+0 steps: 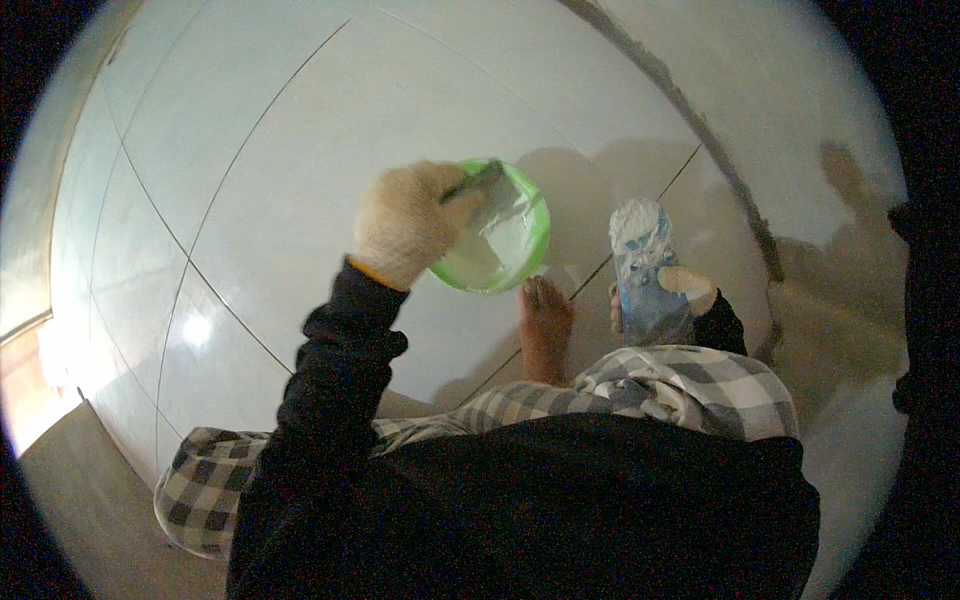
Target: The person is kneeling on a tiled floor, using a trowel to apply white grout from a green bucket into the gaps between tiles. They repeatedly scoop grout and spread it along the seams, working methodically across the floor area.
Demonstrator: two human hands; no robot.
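Note:
My left hand [405, 220], in a pale knit glove, is closed over the left side of a green round tub [545, 235]. A dark thin tool [478, 180] sticks out of the fist across the tub's opening; its far end cannot be made out clearly. White paste [510, 230] lies inside the tub. On the right, my right hand [690, 288] grips a flat blue slab-like object [650, 305] from its sides, thumb on top. White paste is smeared thickly over its far end. Its exact kind does not show.
Large pale floor tiles [300, 200] with dark joints surround the tub. A bare foot [545, 330] stands just nearer than the tub, below checked cloth [700, 380]. Along the right runs a wall [830, 120] with a rough dark seam at its base.

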